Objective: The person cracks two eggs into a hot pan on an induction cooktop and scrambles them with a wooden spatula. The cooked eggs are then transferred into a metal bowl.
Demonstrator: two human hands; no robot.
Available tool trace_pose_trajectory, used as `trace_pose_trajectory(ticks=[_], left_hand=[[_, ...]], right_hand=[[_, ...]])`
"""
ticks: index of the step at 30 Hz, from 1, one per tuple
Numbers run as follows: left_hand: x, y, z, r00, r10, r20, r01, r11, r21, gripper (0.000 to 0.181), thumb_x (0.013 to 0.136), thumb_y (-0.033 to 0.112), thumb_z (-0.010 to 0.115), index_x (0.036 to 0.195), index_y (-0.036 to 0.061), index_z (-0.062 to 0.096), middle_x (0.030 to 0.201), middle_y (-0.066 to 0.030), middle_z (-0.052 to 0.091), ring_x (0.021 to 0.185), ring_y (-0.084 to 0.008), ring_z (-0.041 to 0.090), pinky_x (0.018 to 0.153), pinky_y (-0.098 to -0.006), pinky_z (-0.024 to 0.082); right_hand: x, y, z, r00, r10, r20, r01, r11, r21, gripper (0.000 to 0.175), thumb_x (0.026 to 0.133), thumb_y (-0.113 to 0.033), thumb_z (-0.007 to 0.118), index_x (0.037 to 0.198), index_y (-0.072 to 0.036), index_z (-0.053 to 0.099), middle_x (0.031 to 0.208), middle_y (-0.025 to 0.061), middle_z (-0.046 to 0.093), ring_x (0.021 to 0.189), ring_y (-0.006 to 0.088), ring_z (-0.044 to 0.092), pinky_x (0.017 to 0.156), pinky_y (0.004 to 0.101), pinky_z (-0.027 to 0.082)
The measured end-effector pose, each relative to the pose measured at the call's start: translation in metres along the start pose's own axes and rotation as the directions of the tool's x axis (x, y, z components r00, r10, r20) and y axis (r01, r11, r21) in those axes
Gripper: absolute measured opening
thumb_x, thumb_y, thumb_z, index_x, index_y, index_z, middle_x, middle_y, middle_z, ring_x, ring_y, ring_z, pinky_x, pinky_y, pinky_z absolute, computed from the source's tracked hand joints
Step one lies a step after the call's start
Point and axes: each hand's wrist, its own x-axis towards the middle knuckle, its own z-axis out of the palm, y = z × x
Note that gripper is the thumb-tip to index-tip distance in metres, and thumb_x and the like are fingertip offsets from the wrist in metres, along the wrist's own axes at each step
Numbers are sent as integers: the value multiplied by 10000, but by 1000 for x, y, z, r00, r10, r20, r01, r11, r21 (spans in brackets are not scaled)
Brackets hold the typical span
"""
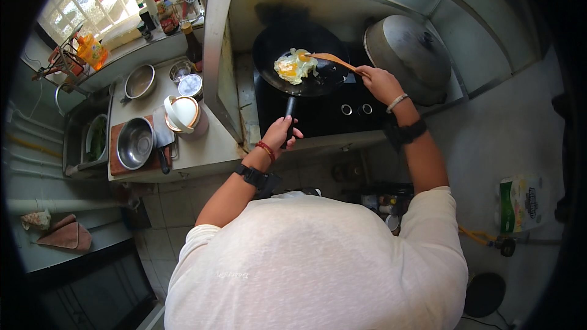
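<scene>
A black wok [268, 75] stands on the black glass hob [316, 121], tilted a little by its handle or resting so; I cannot tell which. My left hand [280, 133] is closed round the wok's black handle [290, 109]. Fried eggs [293, 68] with yellow yolks lie in the wok. In my right hand [381, 83] is a wooden spatula [337, 58], its blade touching the right edge of the eggs. The spatula's far end is hidden by the fingers.
Right of the wok stands a large lidded metal pot [408, 55]. A metal partition [220, 55] rises at the left. Beyond it are a steel bowl [136, 143] on a wooden board [118, 165], a cleaver [163, 135], a white-lidded container [182, 112] and a sink [75, 146] holding greens.
</scene>
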Motion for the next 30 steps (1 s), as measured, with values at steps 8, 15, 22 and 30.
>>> trace_pose_trajectory(ticks=[8, 15, 22, 30], left_hand=[[2, -1, -3, 999, 23, 23, -23, 999, 22, 319, 1019, 383, 356, 1141, 101, 439, 760, -69, 619, 465, -87, 433, 428, -236, 351], [1, 0, -1, 1000, 4, -4, -4, 1000, 25, 333, 1019, 384, 356, 1155, 90, 433, 761, -74, 619, 460, -87, 426, 427, -237, 352], [0, 0, -3, 999, 33, 14, -34, 999, 19, 332, 1018, 382, 360, 1142, 84, 440, 751, -69, 618, 457, -88, 426, 425, -239, 352], [1, 0, -3, 1000, 20, 12, -20, 1000, 15, 325, 1015, 379, 355, 1129, 85, 435, 734, -78, 612, 458, -99, 430, 430, -250, 353]], right_hand=[[21, -14, 20, 992, -10, 124, 6, 999, 35, 265, 882, -189, 532, 1117, -148, 647, 1016, 114, 677, 949, 325, 628, 836, 442, 498], [27, -29, 17, 994, 7, 106, -8, 1000, 5, 258, 875, -167, 528, 1082, -124, 675, 1030, 122, 674, 958, 327, 625, 853, 437, 497], [29, 21, -16, 962, 114, 248, -203, 908, 368, 299, 916, -168, 516, 1159, -49, 642, 764, 91, 669, 649, 167, 624, 636, 328, 500], [24, 63, -67, 799, 257, 544, -579, 573, 580, 261, 907, -138, 498, 1061, 30, 626, 591, -8, 536, 417, 51, 376, 385, 201, 279]])
